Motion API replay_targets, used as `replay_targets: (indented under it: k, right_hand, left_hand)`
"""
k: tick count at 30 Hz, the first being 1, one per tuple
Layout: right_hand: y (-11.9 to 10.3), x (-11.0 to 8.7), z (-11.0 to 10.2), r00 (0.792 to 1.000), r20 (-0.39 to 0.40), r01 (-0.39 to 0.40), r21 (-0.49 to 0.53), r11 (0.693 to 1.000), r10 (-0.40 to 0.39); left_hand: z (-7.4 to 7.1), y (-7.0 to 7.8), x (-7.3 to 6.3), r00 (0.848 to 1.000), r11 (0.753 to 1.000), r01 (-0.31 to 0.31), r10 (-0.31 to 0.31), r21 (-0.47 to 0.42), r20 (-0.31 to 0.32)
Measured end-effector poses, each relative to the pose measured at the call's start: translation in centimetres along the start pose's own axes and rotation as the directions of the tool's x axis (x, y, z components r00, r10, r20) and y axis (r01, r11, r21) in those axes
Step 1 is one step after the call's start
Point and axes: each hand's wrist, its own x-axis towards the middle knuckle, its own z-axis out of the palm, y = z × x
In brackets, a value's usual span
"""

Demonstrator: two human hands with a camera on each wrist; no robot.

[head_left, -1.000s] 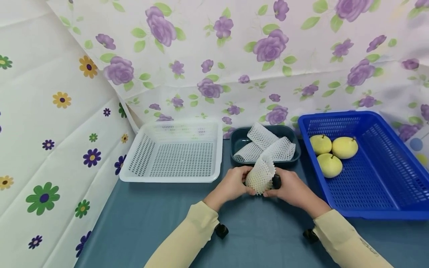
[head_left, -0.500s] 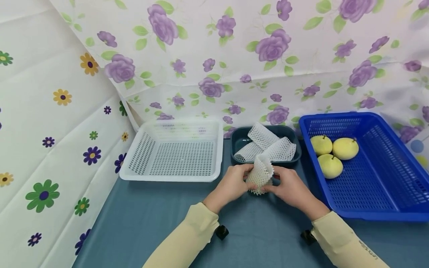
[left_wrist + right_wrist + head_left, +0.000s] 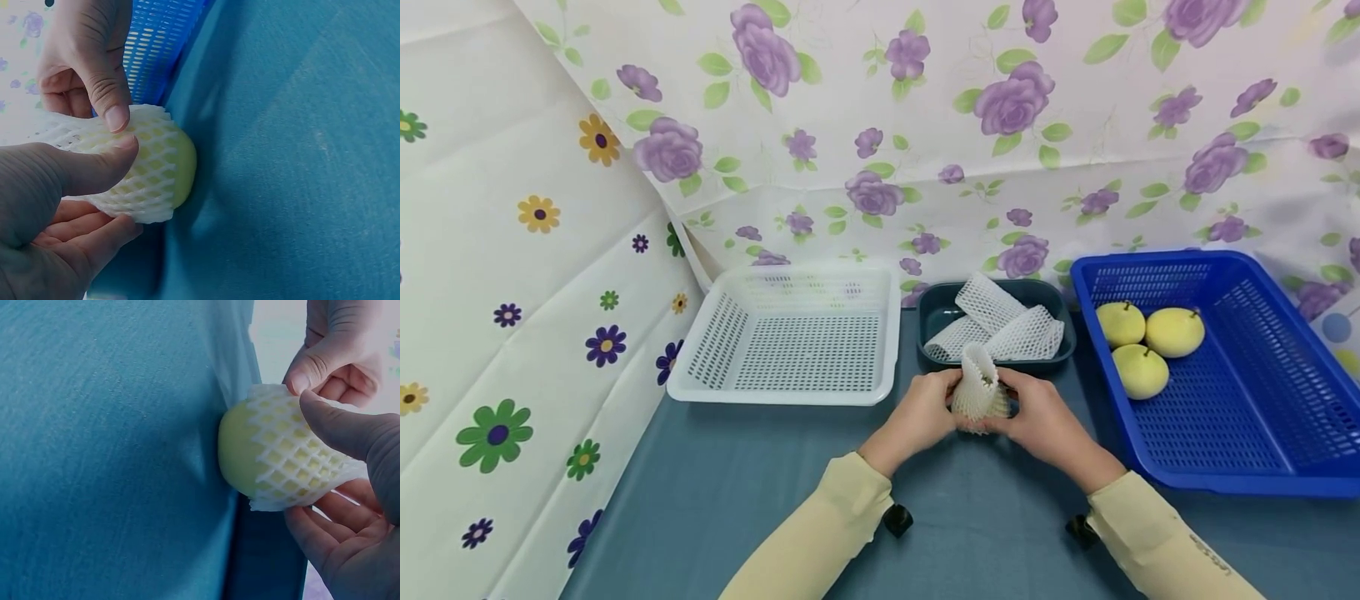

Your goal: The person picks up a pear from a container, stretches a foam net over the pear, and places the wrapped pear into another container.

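Between my two hands, in front of the dark green tray, stands a white foam net sleeve [image 3: 979, 385] pulled over a pale yellow pear. The bare rounded end of the pear [image 3: 186, 169] sticks out of the sleeve's lower edge, close against the blue tabletop. My left hand [image 3: 922, 414] grips the sleeved pear from the left, its thumb on the front of the net. From the other side my right hand [image 3: 1043, 417] holds it, with fingers around the net and the thumb tip near the left one. In the right wrist view the netting [image 3: 287, 453] is stretched over most of the fruit.
More foam net sleeves [image 3: 992, 304] lie in the dark green tray [image 3: 931, 310] just behind the hands. A white basket [image 3: 808, 398] stands at the left. On the right, a blue basket [image 3: 1255, 446] bears 3 pears [image 3: 1141, 372]. A flowered cloth [image 3: 880, 150] hangs behind.
The sleeve's top, which leaned back toward the tray, now stands more upright and shorter over the pear. My right hand has shifted slightly left, and the thumbs have come together in front.
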Motion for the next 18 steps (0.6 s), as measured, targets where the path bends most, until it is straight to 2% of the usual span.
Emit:
replay_targets:
  k: [10,18]
  right_hand:
    - [0.8,-0.1,0.6,0.998,0.009,-0.060,-0.023,0.998,0.060]
    - [1.5,-0.4,0.4,0.994,0.060,-0.089,0.037,0.995,0.087]
  left_hand:
    - [0.4,-0.4,0.3,1.000,0.999,0.012,-0.012,0.048,0.014]
    - [-0.6,0.0,0.1,0.999,0.997,0.007,-0.009,0.080,0.030]
